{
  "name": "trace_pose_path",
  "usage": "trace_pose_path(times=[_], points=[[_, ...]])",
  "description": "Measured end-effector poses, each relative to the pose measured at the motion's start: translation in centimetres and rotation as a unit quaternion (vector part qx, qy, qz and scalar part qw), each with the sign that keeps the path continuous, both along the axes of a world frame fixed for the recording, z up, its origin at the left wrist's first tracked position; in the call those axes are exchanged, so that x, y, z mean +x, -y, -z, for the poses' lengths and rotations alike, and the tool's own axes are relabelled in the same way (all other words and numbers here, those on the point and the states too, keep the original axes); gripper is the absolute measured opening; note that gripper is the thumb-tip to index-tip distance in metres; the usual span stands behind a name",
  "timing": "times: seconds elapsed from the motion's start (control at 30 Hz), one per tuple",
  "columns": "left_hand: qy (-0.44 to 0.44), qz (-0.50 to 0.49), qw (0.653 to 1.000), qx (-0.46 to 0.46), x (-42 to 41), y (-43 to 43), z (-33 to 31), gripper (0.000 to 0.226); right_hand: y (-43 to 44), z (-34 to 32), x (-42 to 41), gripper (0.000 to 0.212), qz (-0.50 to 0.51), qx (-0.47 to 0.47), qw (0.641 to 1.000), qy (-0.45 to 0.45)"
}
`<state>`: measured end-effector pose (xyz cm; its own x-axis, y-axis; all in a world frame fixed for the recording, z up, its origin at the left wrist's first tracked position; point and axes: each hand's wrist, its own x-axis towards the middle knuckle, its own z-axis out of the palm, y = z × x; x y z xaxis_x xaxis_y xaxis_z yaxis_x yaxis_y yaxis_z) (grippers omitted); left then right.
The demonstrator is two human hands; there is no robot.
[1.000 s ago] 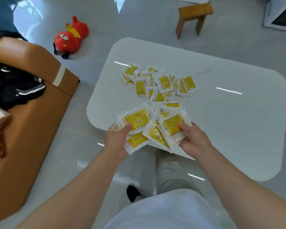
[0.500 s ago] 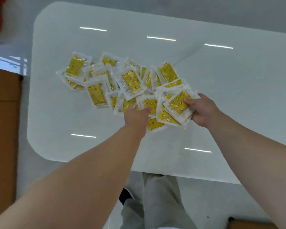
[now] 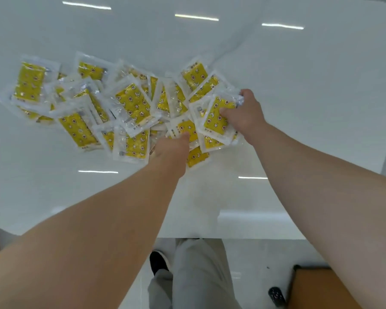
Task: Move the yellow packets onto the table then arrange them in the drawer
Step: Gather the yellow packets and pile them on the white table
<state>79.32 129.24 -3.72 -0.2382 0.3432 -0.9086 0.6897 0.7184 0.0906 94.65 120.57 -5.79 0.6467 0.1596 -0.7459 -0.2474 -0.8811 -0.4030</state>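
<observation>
From the head camera, the yellow packets (image 3: 132, 103) lie in a loose overlapping heap on the white table (image 3: 299, 108), running leftward from both hands. The right hand (image 3: 245, 117) pinches a few at the heap's right end, thumb on top. The left hand (image 3: 172, 150) grips others at the near edge, its fingers hidden beneath. Each packet is clear plastic around a yellow patterned insert.

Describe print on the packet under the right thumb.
Yellow packet with small stars and moons, clear wrapper. Head view.
</observation>
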Motion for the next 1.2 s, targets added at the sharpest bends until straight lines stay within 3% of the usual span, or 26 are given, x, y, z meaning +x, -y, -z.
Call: trace_pose_path(times=[0.17,0.27,0.37,0.47,0.57,0.77,0.9,1.03,1.2], points=[[0.033,-0.087,0.996,-0.006,-0.5,-0.7,-0.3,0.056,-0.4,0.1,-1.5,0.091,-0.109,-0.13,0.985,0.038],[0.02,-0.024,0.998,-0.05,-0.9,-1.4,-2.2,0.075,-0.2,-0.7,-2.2,0.099,-0.101,-0.155,0.982,0.028],[0.031,0.001,0.998,-0.057,-2.9,-2.2,-4.6,0.069,0.0,-2.6,-3.2,0.097,-0.104,-0.176,0.979,0.022],[0.07,-0.006,0.995,-0.072,-5.9,-2.7,-7.5,0.049,-0.5,-5.1,-5.0,0.082,-0.108,-0.183,0.977,0.02],[0.112,-0.03,0.99,-0.076,-9.3,-2.9,-11.8,0.022,-1.8,-8.1,-7.7,0.071,-0.102,-0.168,0.981,-0.004],[0.13,-0.087,0.987,-0.028,-18.3,-2.1,-21.7,0.011,-5.3,-14.8,-15.2,0.067,-0.131,-0.094,0.986,-0.047],[0.117,-0.17,0.978,0.031,-24.5,0.2,-26.8,0.011,-6.8,-18.9,-20.9,0.065,-0.209,-0.03,0.976,-0.059],[0.122,-0.289,0.946,0.085,-30.1,5.0,-30.3,0.019,-5.9,-23.2,-27.2,0.057,-0.353,0.033,0.933,-0.064],[0.136,-0.438,0.875,0.157,-36.1,13.1,-33.1,0.008,-2.1,-27.2,-35.0,0.051,-0.48,0.097,0.868,-0.08]])
